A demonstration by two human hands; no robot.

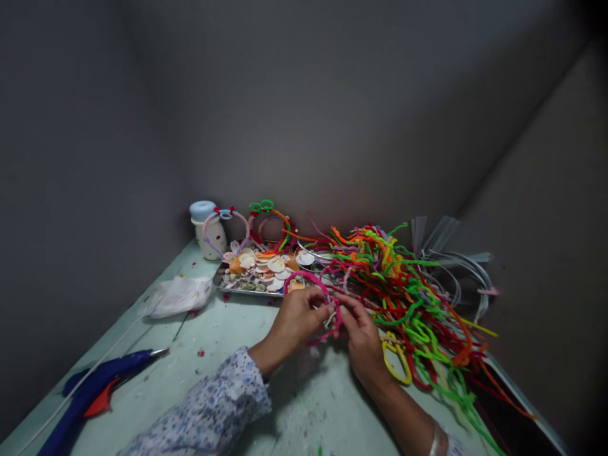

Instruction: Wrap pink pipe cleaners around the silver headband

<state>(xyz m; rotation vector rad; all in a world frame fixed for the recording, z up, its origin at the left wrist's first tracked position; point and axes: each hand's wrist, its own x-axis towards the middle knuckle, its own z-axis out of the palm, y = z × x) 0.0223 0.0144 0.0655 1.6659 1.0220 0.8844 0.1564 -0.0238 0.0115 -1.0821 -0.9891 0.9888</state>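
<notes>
Both hands meet over the middle of the table around a pink pipe cleaner (306, 276) bent into a loop. My left hand (300, 315) pinches it between thumb and forefinger. Close on the other side, my right hand (357, 329) has its fingertips pressed on the same fuzzy strand, near where it twists downward. One pink end sticks out below the fingers. Behind the loop lies a metal tray (251, 291) filled with seashells (275, 265).
Several coloured pipe cleaners (380, 266) lie in a heap at the right, with yellow-handled scissors (398, 361) by my right wrist. A blue glue gun (102, 380) with a cord lies left. Two decorated hoops (247, 221), a lidded jar (209, 234) and a plastic bag (183, 296) stand behind.
</notes>
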